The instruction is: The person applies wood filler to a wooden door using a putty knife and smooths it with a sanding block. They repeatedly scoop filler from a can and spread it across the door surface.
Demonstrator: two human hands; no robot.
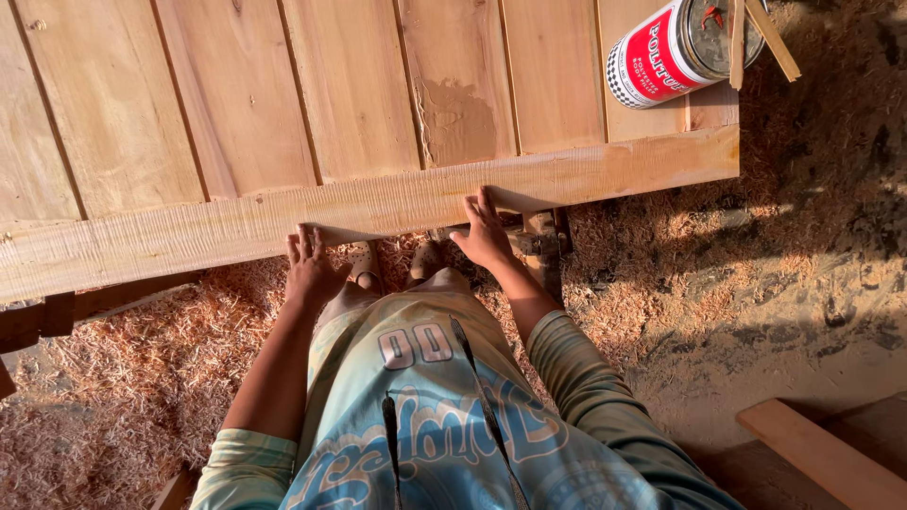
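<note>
Nearest the wearer, both hands rest against the wooden door panel's bottom rail (378,203), whose long axis runs left to right, tilted slightly. The left hand (310,267) lies flat, fingers spread, under the rail's edge; the right hand (485,231) presses it with fingers extended. Beyond the rail, a red-and-white tin can (675,42) lies on the boards, holding wooden sticks (756,33).

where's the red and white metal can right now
In the head view, the red and white metal can lies on its side at the far right corner of the wooden plank panel, with thin wooden sticks across its open top, beyond the right hand.
</note>
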